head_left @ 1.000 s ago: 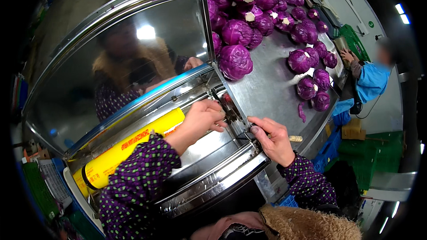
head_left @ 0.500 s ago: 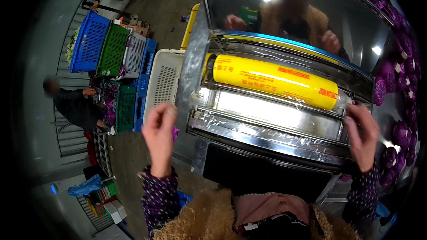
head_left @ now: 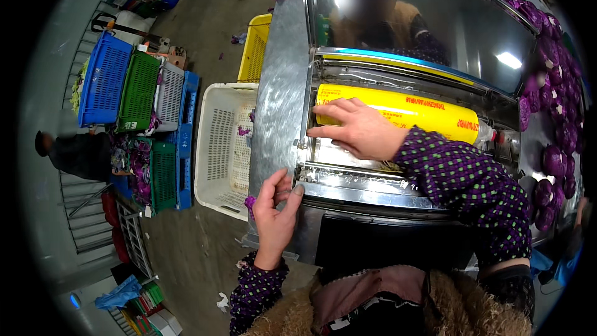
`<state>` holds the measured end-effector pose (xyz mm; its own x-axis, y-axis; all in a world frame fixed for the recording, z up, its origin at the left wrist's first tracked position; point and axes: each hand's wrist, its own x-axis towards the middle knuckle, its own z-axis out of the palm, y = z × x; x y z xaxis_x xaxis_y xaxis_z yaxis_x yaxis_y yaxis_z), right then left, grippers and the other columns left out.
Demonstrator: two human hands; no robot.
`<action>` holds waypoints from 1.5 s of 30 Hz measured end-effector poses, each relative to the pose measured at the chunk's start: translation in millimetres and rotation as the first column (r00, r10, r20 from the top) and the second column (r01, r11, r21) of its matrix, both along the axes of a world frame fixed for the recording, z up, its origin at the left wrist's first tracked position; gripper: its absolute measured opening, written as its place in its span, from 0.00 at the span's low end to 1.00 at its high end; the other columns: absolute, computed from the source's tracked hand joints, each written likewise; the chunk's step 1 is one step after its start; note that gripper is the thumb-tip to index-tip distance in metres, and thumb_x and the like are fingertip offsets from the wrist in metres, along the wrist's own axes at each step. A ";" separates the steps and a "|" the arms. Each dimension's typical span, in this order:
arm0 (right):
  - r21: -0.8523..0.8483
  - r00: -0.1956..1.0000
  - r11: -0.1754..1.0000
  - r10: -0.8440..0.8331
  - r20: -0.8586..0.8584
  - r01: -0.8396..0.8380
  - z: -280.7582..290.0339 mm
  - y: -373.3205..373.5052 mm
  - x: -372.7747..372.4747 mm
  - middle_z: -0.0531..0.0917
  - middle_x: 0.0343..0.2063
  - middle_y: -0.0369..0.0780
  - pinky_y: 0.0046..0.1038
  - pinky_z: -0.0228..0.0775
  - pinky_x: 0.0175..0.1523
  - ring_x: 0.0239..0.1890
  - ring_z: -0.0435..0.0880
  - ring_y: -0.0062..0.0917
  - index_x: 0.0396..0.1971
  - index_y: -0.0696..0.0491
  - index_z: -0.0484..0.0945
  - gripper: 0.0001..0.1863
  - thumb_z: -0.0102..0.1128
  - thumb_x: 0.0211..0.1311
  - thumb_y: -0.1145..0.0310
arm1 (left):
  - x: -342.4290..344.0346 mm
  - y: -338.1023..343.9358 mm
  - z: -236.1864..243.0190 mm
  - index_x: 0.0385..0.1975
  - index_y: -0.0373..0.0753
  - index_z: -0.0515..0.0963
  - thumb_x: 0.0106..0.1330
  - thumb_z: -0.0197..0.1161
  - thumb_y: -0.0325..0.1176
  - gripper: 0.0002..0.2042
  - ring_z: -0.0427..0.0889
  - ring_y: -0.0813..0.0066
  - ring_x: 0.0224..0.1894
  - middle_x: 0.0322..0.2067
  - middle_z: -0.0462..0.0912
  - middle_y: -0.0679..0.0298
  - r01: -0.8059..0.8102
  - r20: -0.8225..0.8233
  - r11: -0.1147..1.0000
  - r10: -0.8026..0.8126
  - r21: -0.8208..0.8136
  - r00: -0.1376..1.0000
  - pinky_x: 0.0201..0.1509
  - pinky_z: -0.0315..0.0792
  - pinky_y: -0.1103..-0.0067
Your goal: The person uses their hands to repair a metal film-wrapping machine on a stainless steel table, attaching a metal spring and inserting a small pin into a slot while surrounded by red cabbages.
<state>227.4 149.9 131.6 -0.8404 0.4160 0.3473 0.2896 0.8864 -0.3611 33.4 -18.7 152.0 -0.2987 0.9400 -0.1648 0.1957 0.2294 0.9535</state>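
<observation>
Yellow roll (head_left: 429, 111), partly covered by outspread right hand (head_left: 365, 129); left hand (head_left: 275, 216) curled, grip unclear; cabbages (head_left: 553, 160) placed right, white crate (head_left: 214, 146) left.

At the left end of the yellow roll (head_left: 435, 112), the way from above is taken up by the right hand (head_left: 360, 127); the right front is barred by the sleeve (head_left: 466, 180) slanting over the front rail (head_left: 367, 191). The front left corner is occupied by the left hand (head_left: 277, 218), though a gap is left between the two hands. Behind the roll, passage is blocked by the raised dark panel (head_left: 423, 18). Farther right, room is narrowed by heaped purple cabbages (head_left: 553, 99). Open space is offered over the bare metal worktop (head_left: 273, 87), bordered by a white crate (head_left: 216, 143).
</observation>
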 end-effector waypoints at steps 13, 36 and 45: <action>-0.412 0.970 0.900 0.047 -0.238 -0.145 -5.5 -5.8 -4.5 0.81 0.33 0.42 0.35 0.72 0.44 0.38 0.80 0.37 0.37 0.53 0.80 0.09 0.59 0.57 0.67 | 1.6 25.4 -1.3 0.49 0.34 0.76 0.59 0.65 0.24 0.17 0.78 0.72 0.43 0.44 0.79 0.57 0.218 -0.405 0.969 -0.155 0.114 0.901 0.46 0.73 0.79; -0.418 0.990 0.899 0.104 -0.093 -0.133 -16.9 -15.9 50.9 0.79 0.20 0.40 0.35 0.70 0.42 0.30 0.79 0.33 0.15 0.54 0.76 0.18 0.60 0.59 0.58 | 17.2 19.9 -1.7 0.54 0.33 0.73 0.65 0.58 0.22 0.17 0.75 0.78 0.48 0.46 0.78 0.61 -0.133 -0.041 0.991 0.131 -0.033 0.990 0.56 0.67 0.82; -0.109 0.971 0.986 -0.144 -0.193 0.125 20.7 23.8 63.8 0.78 0.38 0.42 0.34 0.70 0.49 0.44 0.78 0.35 0.39 0.54 0.77 0.15 0.66 0.50 0.69 | -5.7 21.9 -5.1 0.42 0.27 0.76 0.63 0.61 0.24 0.10 0.74 0.84 0.36 0.35 0.78 0.67 0.001 -0.150 0.998 -0.010 -0.059 0.989 0.41 0.70 0.86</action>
<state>291.2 173.7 152.2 -0.6924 0.5598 0.4551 0.3173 0.8028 -0.5048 27.7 3.2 146.9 -0.3192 0.9317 -0.1731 0.3366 0.2823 0.8983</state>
